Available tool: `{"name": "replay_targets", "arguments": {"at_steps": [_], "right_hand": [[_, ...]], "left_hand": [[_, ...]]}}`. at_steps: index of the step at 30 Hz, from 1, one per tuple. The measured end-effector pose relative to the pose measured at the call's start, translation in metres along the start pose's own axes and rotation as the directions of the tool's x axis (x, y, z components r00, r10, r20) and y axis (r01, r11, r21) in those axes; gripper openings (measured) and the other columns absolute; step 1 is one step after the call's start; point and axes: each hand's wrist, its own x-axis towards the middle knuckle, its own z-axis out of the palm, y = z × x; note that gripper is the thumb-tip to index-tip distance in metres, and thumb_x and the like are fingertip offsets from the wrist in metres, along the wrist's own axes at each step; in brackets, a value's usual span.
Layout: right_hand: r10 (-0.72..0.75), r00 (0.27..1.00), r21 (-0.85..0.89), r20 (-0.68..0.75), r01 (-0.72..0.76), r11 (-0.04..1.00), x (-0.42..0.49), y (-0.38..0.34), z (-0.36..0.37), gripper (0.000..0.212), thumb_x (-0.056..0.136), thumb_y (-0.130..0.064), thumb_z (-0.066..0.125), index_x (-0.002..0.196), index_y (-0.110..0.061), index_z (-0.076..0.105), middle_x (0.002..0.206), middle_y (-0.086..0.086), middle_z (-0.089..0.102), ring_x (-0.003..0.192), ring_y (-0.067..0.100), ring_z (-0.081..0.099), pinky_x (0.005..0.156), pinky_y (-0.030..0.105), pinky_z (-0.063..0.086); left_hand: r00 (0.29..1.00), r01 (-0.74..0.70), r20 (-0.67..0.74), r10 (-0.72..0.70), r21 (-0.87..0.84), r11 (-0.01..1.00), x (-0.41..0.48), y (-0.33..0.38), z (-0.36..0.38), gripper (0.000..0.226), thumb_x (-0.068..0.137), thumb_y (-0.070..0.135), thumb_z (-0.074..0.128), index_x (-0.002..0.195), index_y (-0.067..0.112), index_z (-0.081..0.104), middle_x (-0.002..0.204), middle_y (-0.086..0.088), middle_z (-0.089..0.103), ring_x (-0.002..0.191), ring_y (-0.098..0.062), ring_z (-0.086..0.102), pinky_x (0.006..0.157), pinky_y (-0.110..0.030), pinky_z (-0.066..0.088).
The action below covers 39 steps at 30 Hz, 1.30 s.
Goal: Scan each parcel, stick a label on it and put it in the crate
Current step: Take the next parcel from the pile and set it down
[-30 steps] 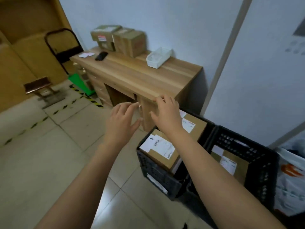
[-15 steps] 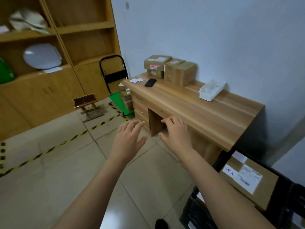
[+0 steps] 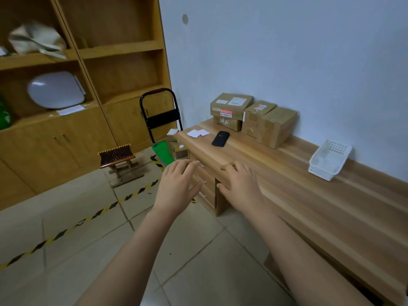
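Note:
Several brown cardboard parcels stand at the far end of the wooden desk [image 3: 298, 195] against the wall: a stacked pair [image 3: 230, 110] on the left and a larger box [image 3: 276, 127] on the right. A black handheld scanner [image 3: 220, 138] lies on the desk in front of them, with white labels [image 3: 197, 133] near the desk's far corner. My left hand [image 3: 176, 186] hovers empty, fingers straight, just off the desk's front edge. My right hand [image 3: 240, 182] is held over that edge, fingers relaxed and empty. No crate is in view.
A white plastic basket [image 3: 329, 160] sits on the desk by the wall. A black hand trolley [image 3: 161, 120] with a green base stands beyond the desk, a small wooden stool [image 3: 117, 157] on the tiled floor, and a wooden shelf unit [image 3: 77, 85] at left.
The view has swung left and up, away from the black crates with labelled parcels, toward the desk's far end. Both empty hands have moved along with it toward the parcels.

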Motion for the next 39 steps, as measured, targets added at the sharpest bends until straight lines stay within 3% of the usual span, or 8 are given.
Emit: {"name": "replay_targets", "arguments": {"at_steps": [17, 26, 32, 39], "right_hand": [[0.236, 0.966, -0.113, -0.11, -0.248, 0.962, 0.314, 0.008, 0.111, 0.044, 0.085, -0.03, 0.065, 0.126, -0.021, 0.053, 0.122, -0.002, 0.05, 0.116, 0.02, 0.044, 0.102, 0.032, 0.031], [0.297, 0.941, -0.16, -0.165, -0.322, 0.933, 0.437, 0.077, 0.142, 0.04, 0.088, -0.035, 0.063, 0.124, -0.021, 0.053, 0.122, -0.002, 0.049, 0.116, 0.019, 0.042, 0.103, 0.031, 0.029], [0.351, 0.919, -0.129, -0.179, -0.376, 0.918, 0.516, 0.133, 0.155, 0.043, 0.086, -0.035, 0.066, 0.125, -0.022, 0.055, 0.123, -0.003, 0.052, 0.119, 0.018, 0.044, 0.103, 0.031, 0.032], [0.505, 0.846, -0.127, -0.17, -0.527, 0.84, 0.574, 0.187, 0.173, 0.045, 0.086, -0.035, 0.067, 0.127, -0.022, 0.052, 0.13, -0.003, 0.049, 0.123, 0.016, 0.042, 0.107, 0.033, 0.032]], "left_hand": [[0.978, -0.199, 0.026, 0.208, -0.186, 0.962, 0.286, -0.205, 0.156, 0.043, 0.082, 0.033, 0.072, 0.12, 0.018, 0.059, 0.113, -0.002, 0.061, 0.107, -0.026, 0.055, 0.094, -0.04, 0.045], [0.954, -0.284, 0.01, 0.299, -0.281, 0.917, 0.415, -0.235, 0.249, 0.046, 0.078, 0.031, 0.076, 0.119, 0.014, 0.062, 0.111, -0.003, 0.062, 0.104, -0.027, 0.057, 0.09, -0.038, 0.045], [0.96, -0.236, 0.059, 0.273, -0.351, 0.906, 0.5, -0.243, 0.309, 0.045, 0.082, 0.037, 0.071, 0.12, 0.015, 0.061, 0.116, -0.004, 0.061, 0.111, -0.026, 0.055, 0.096, -0.038, 0.042], [0.929, -0.189, 0.224, 0.295, -0.398, 0.898, 0.572, -0.253, 0.377, 0.055, 0.082, 0.041, 0.07, 0.128, 0.015, 0.055, 0.126, -0.005, 0.056, 0.119, -0.025, 0.049, 0.101, -0.038, 0.039]]}}
